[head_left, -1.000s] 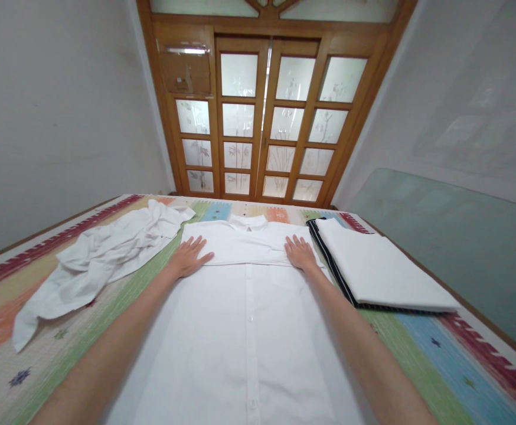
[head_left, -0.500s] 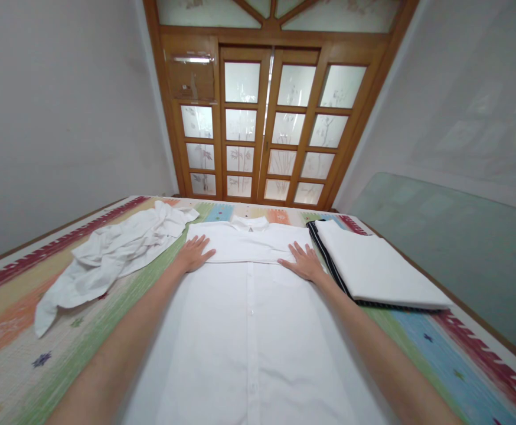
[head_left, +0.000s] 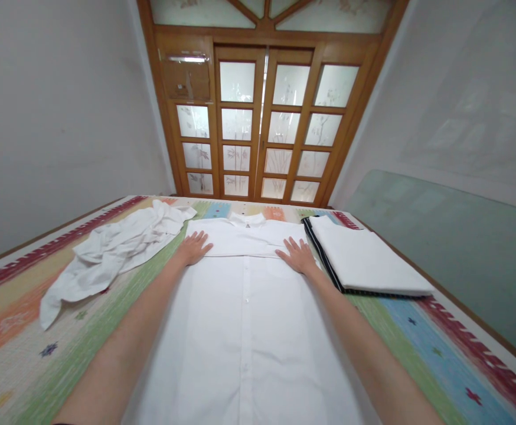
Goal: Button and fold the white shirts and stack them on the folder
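A white button-up shirt (head_left: 214, 319) lies front side up before me, its collar at the far end and its button strip running toward me. Its sleeves are laid across the chest as a flat band just below the collar. On the left end of that band rests my left hand (head_left: 194, 248), palm down with fingers spread. My right hand (head_left: 299, 254) lies flat on the right end in the same way, fingers apart. Both palms touch the cloth and grip nothing. The shirt's near end runs out of view at the bottom.
A crumpled white garment (head_left: 116, 248) lies on the left. To the right is a stack of folded clothes (head_left: 368, 254), white on top with black striped cloth beneath. Everything rests on a colourful striped bedspread (head_left: 14, 378). A pale green board (head_left: 444, 236) leans along the right wall.
The view has shifted slightly. Both hands stay flat on the sleeve band, in nearly the same spots.
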`<state>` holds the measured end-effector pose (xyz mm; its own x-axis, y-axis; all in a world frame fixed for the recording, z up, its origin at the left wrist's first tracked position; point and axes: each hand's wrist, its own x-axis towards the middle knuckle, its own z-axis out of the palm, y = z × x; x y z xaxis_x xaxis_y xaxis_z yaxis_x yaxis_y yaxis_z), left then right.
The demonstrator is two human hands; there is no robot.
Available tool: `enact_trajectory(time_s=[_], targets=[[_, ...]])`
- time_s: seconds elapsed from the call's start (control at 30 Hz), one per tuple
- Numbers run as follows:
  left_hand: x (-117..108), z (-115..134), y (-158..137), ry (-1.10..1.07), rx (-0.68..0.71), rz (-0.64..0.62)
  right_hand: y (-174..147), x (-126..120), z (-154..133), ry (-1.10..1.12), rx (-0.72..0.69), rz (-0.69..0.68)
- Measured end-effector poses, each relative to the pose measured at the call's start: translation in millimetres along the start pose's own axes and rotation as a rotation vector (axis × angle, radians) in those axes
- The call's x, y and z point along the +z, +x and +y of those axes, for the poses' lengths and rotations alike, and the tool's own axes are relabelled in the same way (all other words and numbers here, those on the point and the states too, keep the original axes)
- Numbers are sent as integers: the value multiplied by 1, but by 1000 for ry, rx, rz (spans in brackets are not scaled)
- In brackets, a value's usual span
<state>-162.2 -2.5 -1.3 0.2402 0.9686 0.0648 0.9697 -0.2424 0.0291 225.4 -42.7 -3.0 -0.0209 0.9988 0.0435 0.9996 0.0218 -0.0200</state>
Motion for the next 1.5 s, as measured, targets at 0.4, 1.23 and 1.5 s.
enact_trajectory(time_s=[0.4, 1.23, 1.5], targets=[[3, 19, -70, -3, 206, 50, -54, 8, 6, -21, -259, 58], [-12, -13, -219, -578, -103, 195, -206, 10, 60, 681, -53, 131], [-64, -8, -193, -1310, -571, 131, -182, -20, 65, 1050, 248, 186]])
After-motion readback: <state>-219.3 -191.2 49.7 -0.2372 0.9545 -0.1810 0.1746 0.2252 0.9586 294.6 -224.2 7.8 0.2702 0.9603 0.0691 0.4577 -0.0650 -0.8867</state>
